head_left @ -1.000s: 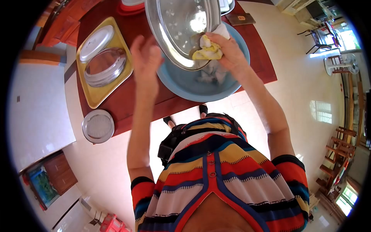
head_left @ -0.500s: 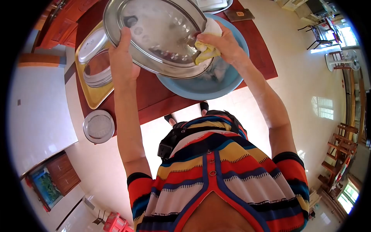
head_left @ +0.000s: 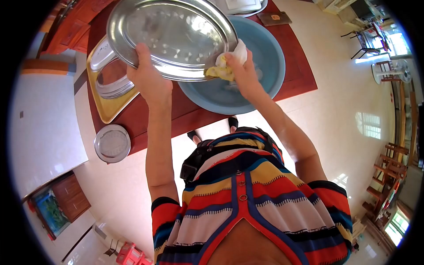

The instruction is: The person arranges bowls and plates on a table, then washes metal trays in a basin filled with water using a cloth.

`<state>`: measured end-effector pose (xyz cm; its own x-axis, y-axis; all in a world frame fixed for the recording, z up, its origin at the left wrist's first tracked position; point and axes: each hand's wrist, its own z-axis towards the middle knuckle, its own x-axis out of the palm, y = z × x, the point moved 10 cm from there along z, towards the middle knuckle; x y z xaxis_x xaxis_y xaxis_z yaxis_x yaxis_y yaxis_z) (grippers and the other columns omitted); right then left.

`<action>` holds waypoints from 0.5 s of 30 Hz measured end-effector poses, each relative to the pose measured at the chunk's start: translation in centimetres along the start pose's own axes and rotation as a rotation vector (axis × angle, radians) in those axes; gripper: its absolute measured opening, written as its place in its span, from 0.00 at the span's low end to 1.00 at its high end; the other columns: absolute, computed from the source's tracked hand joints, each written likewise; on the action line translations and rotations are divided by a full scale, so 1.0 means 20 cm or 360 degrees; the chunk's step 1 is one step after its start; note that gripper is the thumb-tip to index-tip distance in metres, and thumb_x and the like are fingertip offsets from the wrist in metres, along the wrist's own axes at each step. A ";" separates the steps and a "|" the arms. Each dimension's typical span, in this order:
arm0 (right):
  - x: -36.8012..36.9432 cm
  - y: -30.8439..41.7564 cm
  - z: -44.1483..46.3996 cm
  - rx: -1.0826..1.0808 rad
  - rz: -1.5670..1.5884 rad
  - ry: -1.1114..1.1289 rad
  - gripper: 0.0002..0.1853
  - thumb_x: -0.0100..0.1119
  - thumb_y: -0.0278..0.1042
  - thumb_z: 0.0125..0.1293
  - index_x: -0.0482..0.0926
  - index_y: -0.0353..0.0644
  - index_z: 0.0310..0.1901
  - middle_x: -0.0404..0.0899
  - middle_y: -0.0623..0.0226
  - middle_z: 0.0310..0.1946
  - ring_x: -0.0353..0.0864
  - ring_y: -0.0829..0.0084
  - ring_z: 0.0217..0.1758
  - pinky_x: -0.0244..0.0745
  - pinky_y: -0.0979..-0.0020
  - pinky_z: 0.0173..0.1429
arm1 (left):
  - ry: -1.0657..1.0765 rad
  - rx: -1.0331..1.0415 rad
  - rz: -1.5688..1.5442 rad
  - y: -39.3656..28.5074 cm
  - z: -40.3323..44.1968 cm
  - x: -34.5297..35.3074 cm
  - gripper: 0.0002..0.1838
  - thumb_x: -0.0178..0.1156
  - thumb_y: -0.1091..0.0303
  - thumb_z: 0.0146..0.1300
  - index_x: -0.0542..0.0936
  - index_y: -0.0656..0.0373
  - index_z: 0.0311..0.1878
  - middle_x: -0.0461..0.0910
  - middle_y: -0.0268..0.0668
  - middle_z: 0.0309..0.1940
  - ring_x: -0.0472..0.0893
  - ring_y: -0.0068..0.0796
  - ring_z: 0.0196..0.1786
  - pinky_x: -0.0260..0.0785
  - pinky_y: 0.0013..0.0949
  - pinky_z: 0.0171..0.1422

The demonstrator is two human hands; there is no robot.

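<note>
A large oval metal platter (head_left: 176,37) is held up between my two hands, partly over a blue basin (head_left: 269,57). At its lower left rim my left hand (head_left: 150,81) grips the edge, thumb on the upper face. My right hand (head_left: 243,75) is closed on a white and yellow cloth (head_left: 225,66), pressed against the platter's right rim. Water and something pale show in the basin below. To the left, a yellow tray (head_left: 108,110) bears a stack of metal plates (head_left: 112,84) and a white oval dish (head_left: 100,55), partly hidden by the platter.
The basin and tray stand on a red-brown table (head_left: 296,66). A round metal plate (head_left: 112,143) is at its lower left corner. White dishes (head_left: 240,5) and a brown flat item (head_left: 274,18) lie at the back. A fan (head_left: 399,70) and chairs are at the right.
My left hand, open a second ago, has taken hold of the platter's rim. The platter has moved left and lies more level, and my right hand with the cloth has shifted left.
</note>
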<state>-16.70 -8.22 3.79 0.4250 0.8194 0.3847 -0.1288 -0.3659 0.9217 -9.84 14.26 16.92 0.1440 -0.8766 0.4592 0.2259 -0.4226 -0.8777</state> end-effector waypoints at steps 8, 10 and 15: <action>0.19 0.40 -0.18 -0.1079 -0.1817 -0.0106 0.37 0.59 0.47 0.57 0.56 0.35 0.62 0.61 0.46 0.54 0.61 0.47 0.53 0.54 0.54 0.57 | 0.0146 -0.0254 -0.0087 0.22 -0.07 0.00 0.15 0.56 0.67 0.64 0.72 0.66 0.49 0.75 0.34 0.42 0.72 0.22 0.43 0.65 0.27 0.49; 0.19 0.43 -0.13 -0.1320 -0.1617 -0.0167 0.37 0.58 0.50 0.57 0.58 0.36 0.62 0.61 0.47 0.54 0.61 0.49 0.52 0.55 0.54 0.57 | 0.0162 -0.0231 -0.0102 0.22 -0.09 0.03 0.14 0.55 0.67 0.64 0.72 0.66 0.49 0.76 0.36 0.42 0.75 0.26 0.42 0.68 0.31 0.48; 0.40 0.54 -0.09 -0.1462 -0.1664 -0.0174 0.32 0.54 0.50 0.58 0.63 0.38 0.59 0.62 0.50 0.54 0.61 0.49 0.52 0.56 0.54 0.56 | 0.0189 -0.0418 -0.0112 0.27 -0.16 0.08 0.15 0.54 0.63 0.65 0.74 0.66 0.48 0.75 0.35 0.44 0.73 0.22 0.42 0.66 0.27 0.48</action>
<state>-16.26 -4.87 16.92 0.7495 0.4761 -0.4600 -0.2286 0.8382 0.4951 -11.40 9.88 12.39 0.0198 -0.8573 0.5145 -0.0280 -0.5149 -0.8568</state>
